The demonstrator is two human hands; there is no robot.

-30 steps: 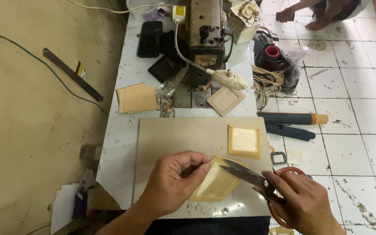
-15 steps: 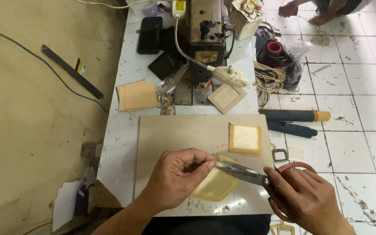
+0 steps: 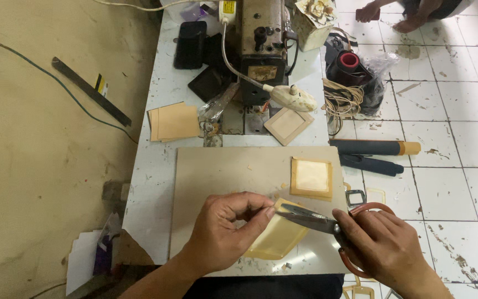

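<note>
**Mia:** What are the two hands doing?

**Ben:** The left hand [image 3: 225, 232] pinches a yellow square piece [image 3: 278, 238] by its top edge, thumb and fingers closed on it. The right hand [image 3: 386, 249] grips a pair of scissors [image 3: 319, 221] with red loops. Its fingers are curled through the loops.

**Mia:** Are the scissors cutting?

**Ben:** The blades point left, at the edge of the yellow piece, right by the left fingertips. They look almost closed. I can't tell if they bite into it.

**Mia:** Where is the yellow piece?

**Ben:** Near the front of a tan board [image 3: 222, 171], tilted, one corner down on the board.

**Mia:** What else is on the board?

**Ben:** Another yellow square [image 3: 311, 178] lies flat near the right edge. Tiny scraps are scattered around.

**Mia:** And off the board?

**Ben:** The board sits on a white table [image 3: 153, 166] with chipped paint. Behind it stands an old sewing machine [image 3: 261, 44]. A pale framed square [image 3: 288, 124] lies in front of the machine, and a stack of tan sheets [image 3: 175, 122] lies to the left. A small metal buckle [image 3: 355, 197] sits just right of the board.

**Mia:** And on the floor?

**Ben:** White tiles, with dark rolled tubes [image 3: 372, 155] and a bundle of cord [image 3: 341, 99]. Far back, someone's bare feet [image 3: 394, 14].
</note>
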